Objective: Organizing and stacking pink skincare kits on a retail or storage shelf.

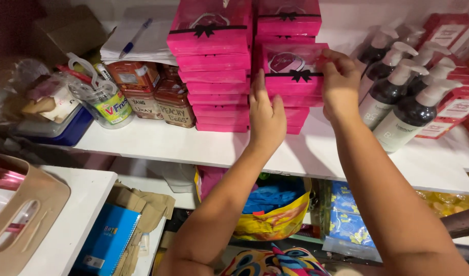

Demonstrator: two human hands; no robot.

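Two tall stacks of flat pink boxes with black ribbon bows stand on a white shelf [203, 145]. My left hand [266, 113] and my right hand [339, 84] grip one pink box [292, 69] by its left and right ends, held against the right stack [288, 23]. The left stack [214, 66] rises beside my left hand. Both forearms reach up from the bottom of the view.
Dark pump bottles with white heads [405, 102] and red boxes [456, 110] crowd the shelf's right. At left are orange jars [158, 92], a clear tub [106, 105], papers with a pen [137, 41]. Below are bags [272, 212], a blue notebook [106, 240], a beige basket [20, 214].
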